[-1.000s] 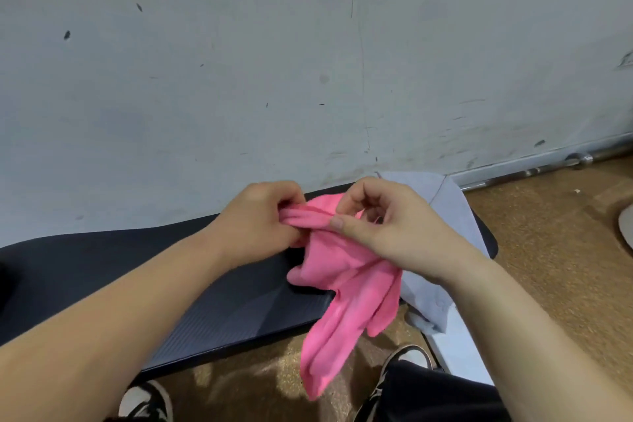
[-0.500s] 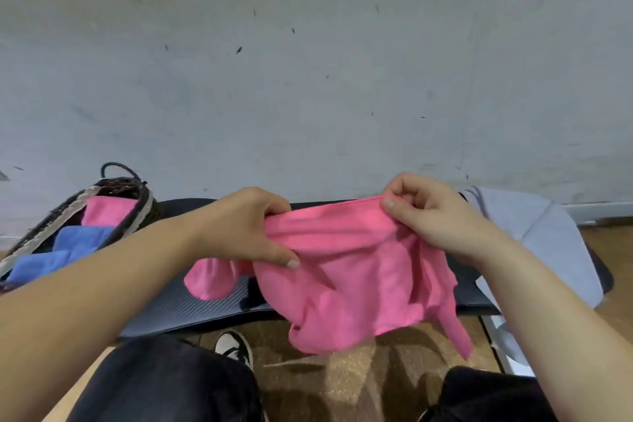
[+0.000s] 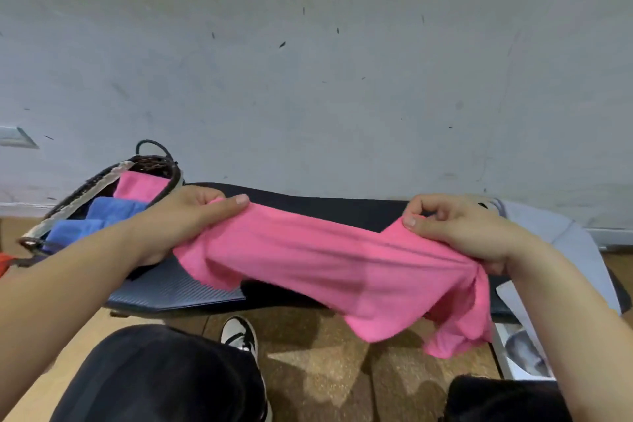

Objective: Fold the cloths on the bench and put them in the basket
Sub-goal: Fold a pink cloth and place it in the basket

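Head view: I see the left hand point(image 3: 178, 226) gripping one end of the pink cloth point(image 3: 325, 260), thumb laid along the top edge, fingers curled underneath. The right hand point(image 3: 459, 229) pinches the other end, thumb pressed against curled fingers. The cloth is stretched between them, above the front of the black bench point(image 3: 342, 212), its lower edge sagging toward the floor. At the bench's left end is the basket point(image 3: 85, 188), with a folded pink cloth point(image 3: 140, 185) and blue cloths point(image 3: 113, 211) inside. A grey cloth point(image 3: 555, 233) lies at the right end.
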Demonstrator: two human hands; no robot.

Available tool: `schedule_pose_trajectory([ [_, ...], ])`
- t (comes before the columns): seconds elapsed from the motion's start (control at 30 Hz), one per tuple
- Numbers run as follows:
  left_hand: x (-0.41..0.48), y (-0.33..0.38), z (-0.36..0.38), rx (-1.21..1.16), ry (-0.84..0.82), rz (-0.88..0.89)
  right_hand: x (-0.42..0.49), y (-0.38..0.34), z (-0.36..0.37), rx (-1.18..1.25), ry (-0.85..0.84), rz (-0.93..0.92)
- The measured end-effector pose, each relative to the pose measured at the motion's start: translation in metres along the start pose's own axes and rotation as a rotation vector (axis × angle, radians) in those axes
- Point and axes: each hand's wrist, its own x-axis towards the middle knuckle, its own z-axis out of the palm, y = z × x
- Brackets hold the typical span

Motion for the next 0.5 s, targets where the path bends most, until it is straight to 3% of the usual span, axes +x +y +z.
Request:
schedule_pose_trajectory([
  [0.07,0.009,-0.003,0.001,0.041,-0.005,-0.061,0.008,0.006,-0.001,-0.153,0.055,0.049],
  [0.2,0.040,-0.019,0.004,0.263,-0.010,-0.071,0.045,0.031,-0.009,-0.622,0.397,-0.015],
  [0.5,0.167,-0.048,0.014,0.627,0.208,0.149,0.129,0.071,-0.027,-0.639,0.685,0.024],
])
